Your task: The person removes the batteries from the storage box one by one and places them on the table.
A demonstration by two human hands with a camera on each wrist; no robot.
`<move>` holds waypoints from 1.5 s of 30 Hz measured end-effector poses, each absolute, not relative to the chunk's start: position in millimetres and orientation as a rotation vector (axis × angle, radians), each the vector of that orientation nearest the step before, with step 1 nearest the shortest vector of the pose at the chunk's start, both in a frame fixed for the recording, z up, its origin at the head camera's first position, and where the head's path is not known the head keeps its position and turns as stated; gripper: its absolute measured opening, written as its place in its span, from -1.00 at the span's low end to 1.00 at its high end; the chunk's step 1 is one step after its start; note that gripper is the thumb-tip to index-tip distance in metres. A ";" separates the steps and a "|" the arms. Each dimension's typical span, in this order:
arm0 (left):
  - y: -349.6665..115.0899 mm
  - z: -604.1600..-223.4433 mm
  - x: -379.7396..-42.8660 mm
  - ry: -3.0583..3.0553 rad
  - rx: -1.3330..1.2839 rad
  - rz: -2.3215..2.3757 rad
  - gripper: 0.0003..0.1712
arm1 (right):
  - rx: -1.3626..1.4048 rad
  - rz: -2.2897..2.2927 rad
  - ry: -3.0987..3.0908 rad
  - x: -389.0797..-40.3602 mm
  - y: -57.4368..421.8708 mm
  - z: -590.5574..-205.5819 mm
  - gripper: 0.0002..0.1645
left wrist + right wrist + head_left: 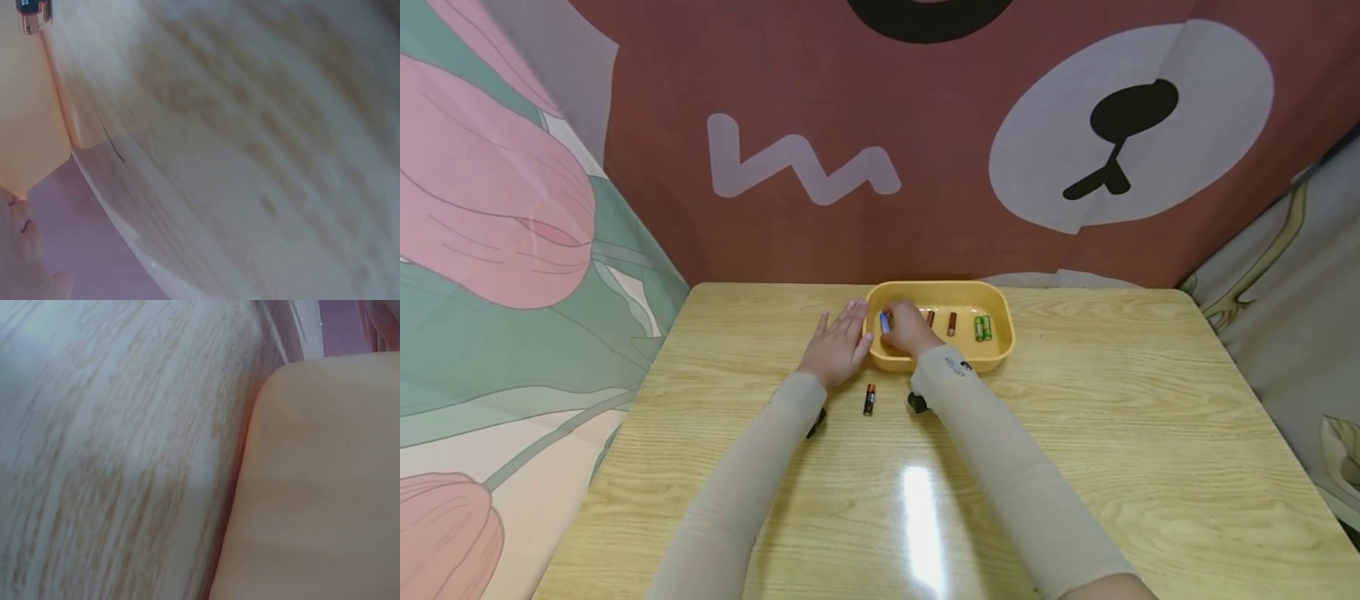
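In the head view a yellow plastic tray (939,364) stands at the table's back edge. My left hand (837,343) lies with straight fingers against the tray's left side. Inside the tray, my right hand (913,329) has finger and thumb curled at a blue battery (884,322) by the left wall and pinches it. To the right lie a reddish-brown battery (952,324) and a pair of green batteries (982,327); another brown battery (930,318) is partly hidden by the hand. A black battery with a copper end (869,399) is on the table in front.
The wood-grain table (1112,433) spreads out on both sides of the tray. Printed cloth (820,242) hangs directly behind its back edge. In the right wrist view the tray's outer wall (319,481) fills the right side.
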State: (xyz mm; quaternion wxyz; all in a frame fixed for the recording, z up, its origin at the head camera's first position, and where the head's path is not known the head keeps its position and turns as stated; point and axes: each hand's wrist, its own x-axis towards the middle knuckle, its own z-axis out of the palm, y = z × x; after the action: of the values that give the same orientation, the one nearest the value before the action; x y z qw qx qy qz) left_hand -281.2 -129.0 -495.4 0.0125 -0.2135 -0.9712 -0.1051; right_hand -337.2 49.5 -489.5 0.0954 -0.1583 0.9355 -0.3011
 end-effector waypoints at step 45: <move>-130.1 -494.6 -281.9 -3.052 -0.667 -0.314 -0.21 | -0.371 -1.230 2.769 -324.1 54.4 -477.1 -0.55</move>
State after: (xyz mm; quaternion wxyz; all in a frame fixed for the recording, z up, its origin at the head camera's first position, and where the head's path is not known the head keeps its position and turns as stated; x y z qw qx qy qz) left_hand -281.9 -130.1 -494.6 0.0007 -0.2123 -0.9721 -0.1000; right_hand -324.1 54.4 -477.1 0.0446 -0.1215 0.9062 -0.4026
